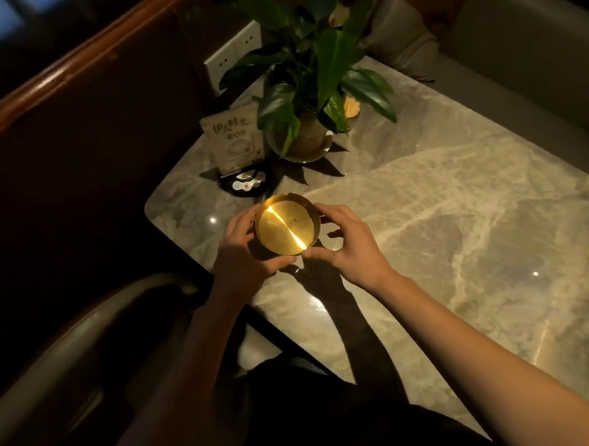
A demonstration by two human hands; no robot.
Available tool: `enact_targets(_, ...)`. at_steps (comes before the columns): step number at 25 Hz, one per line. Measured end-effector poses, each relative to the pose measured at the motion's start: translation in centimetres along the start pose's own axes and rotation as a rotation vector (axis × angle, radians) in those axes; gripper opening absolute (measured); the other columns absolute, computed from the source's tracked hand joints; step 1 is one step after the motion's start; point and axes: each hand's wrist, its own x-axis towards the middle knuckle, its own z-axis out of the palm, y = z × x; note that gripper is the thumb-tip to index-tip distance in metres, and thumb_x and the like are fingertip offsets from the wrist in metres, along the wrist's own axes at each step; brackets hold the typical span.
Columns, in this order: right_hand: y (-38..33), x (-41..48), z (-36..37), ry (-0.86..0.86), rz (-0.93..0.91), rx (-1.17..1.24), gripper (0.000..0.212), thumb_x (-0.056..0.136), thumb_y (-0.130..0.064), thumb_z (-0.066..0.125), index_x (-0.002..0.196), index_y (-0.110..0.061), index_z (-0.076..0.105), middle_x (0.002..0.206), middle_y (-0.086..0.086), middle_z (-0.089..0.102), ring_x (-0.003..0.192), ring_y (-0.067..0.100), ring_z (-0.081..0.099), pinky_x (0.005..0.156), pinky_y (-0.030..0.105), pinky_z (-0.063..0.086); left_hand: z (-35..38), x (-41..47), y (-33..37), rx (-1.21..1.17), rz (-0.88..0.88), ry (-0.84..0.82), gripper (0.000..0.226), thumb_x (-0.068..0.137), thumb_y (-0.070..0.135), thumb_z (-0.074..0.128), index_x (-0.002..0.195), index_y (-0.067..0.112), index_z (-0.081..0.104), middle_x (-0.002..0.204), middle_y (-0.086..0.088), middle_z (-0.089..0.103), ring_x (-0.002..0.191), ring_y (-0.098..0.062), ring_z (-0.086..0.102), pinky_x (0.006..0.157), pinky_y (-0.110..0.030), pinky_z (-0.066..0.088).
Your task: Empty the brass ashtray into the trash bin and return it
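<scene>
A round, shallow brass ashtray [287, 226] with a notched rim is held between both hands just above the near-left corner of a pale veined marble table [456, 221]. It has no long axis; its open face tilts up toward the camera, showing a bare gold floor crossed by a bright streak of light. The left hand [245, 251] curls round the ashtray's left side, fingers on the rim. The right hand [347, 240] grips the right side, thumb at the near rim and fingers behind.

Along the table's far-left edge stand a small printed paper sign [234, 137], a black round dish [246, 184] and a leafy green plant in a pale pot [310, 136]. The right and near stretches of marble lie bare. A curved dark chair back [87, 332] sits just off the table's near-left edge.
</scene>
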Motion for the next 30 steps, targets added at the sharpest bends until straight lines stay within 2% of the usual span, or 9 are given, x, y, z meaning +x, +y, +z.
enact_targets(3, -0.7, 2.3, 2.2, -0.064, -0.016, -0.03, 0.081, 0.069, -0.028, 0.085, 0.139, -0.017, 0.047, 0.132, 0.003, 0.054, 0.109, 0.009, 0.053, 0.088, 0.016, 0.043, -0.8, 0.4, -2.0, -0.066, -0.079, 0.092, 0.102, 0.048, 0.029, 0.095, 0.137, 0.017, 0.048, 0.136, -0.002, 0.05, 0.122, -0.02, 0.057, 0.1, -0.038, 0.053)
enact_targets(6, -1.0, 5.0, 4.5, -0.155, -0.025, -0.031, 0.081, 0.071, -0.021, 0.084, 0.141, -0.013, 0.044, 0.137, 0.006, 0.052, 0.116, 0.016, 0.053, 0.097, 0.028, 0.046, -1.3, 0.3, -3.8, -0.169, -0.164, 0.212, 0.103, 0.05, 0.014, 0.095, 0.141, 0.012, 0.045, 0.134, 0.0, 0.047, 0.121, -0.015, 0.053, 0.099, -0.018, 0.047)
enact_targets(9, -1.4, 7.1, 6.8, -0.231, 0.042, 0.023, 0.079, 0.074, -0.013, 0.081, 0.142, -0.013, 0.043, 0.139, 0.007, 0.051, 0.121, 0.017, 0.052, 0.103, 0.032, 0.045, -1.4, 0.4, -5.5, -0.215, -0.217, 0.315, 0.103, 0.053, 0.021, 0.092, 0.142, 0.009, 0.041, 0.138, -0.002, 0.047, 0.123, -0.016, 0.052, 0.095, -0.007, 0.043)
enact_targets(12, -1.4, 9.1, 8.6, -0.272, 0.091, 0.064, 0.073, 0.077, -0.006, 0.076, 0.142, -0.015, 0.042, 0.136, 0.007, 0.053, 0.12, 0.015, 0.051, 0.102, 0.026, 0.041, -1.1, 1.1, -7.3, -0.205, -0.256, 0.37, 0.098, 0.055, 0.025, 0.09, 0.14, 0.01, 0.044, 0.14, -0.012, 0.049, 0.126, -0.023, 0.052, 0.1, -0.016, 0.044)
enact_targets(16, -1.2, 11.0, 9.9, -0.31, 0.137, 0.087, 0.071, 0.079, 0.002, 0.071, 0.142, -0.011, 0.041, 0.135, 0.01, 0.055, 0.125, 0.021, 0.054, 0.108, 0.035, 0.043, -0.5, 1.9, -8.4, -0.191, -0.305, 0.421, 0.095, 0.056, 0.013, 0.092, 0.139, 0.01, 0.045, 0.137, -0.015, 0.047, 0.123, -0.025, 0.053, 0.104, -0.029, 0.047)
enact_targets(19, -1.2, 11.6, 10.3, -0.336, 0.173, 0.113, 0.071, 0.08, 0.005, 0.069, 0.143, -0.01, 0.039, 0.137, 0.01, 0.054, 0.127, 0.021, 0.052, 0.109, 0.037, 0.043, 0.1, 2.4, -9.1, -0.182, -0.329, 0.451, 0.094, 0.057, 0.009, 0.091, 0.139, 0.01, 0.046, 0.137, -0.014, 0.045, 0.123, -0.025, 0.053, 0.1, -0.02, 0.044)
enact_targets(22, -1.7, 11.5, 10.4, -0.351, 0.233, 0.192, 0.069, 0.082, 0.012, 0.063, 0.143, -0.005, 0.036, 0.128, 0.001, 0.052, 0.121, 0.011, 0.05, 0.103, 0.021, 0.041, 0.5, 2.9, -9.7, -0.202, -0.335, 0.442, 0.094, 0.06, 0.006, 0.089, 0.141, 0.01, 0.044, 0.139, -0.007, 0.044, 0.129, -0.026, 0.049, 0.099, -0.013, 0.04)
enact_targets(27, -1.5, 11.1, 10.5, -0.379, 0.247, 0.288, 0.068, 0.082, 0.022, 0.054, 0.142, -0.001, 0.033, 0.131, 0.008, 0.052, 0.124, 0.015, 0.048, 0.099, 0.016, 0.043, 1.2, 2.3, -9.7, -0.279, -0.37, 0.384, 0.093, 0.065, -0.002, 0.084, 0.145, 0.009, 0.039, 0.147, -0.013, 0.042, 0.137, -0.021, 0.043, 0.113, -0.029, 0.037)
enact_targets(30, -1.3, 10.9, 10.2, -0.432, 0.202, 0.306, 0.069, 0.081, 0.021, 0.055, 0.143, -0.003, 0.033, 0.131, 0.005, 0.051, 0.124, 0.013, 0.048, 0.096, 0.011, 0.044, 1.2, 1.9, -9.5, -0.264, -0.33, 0.368, 0.097, 0.065, 0.012, 0.084, 0.148, 0.012, 0.033, 0.148, -0.01, 0.043, 0.139, -0.018, 0.04, 0.115, -0.037, 0.037)
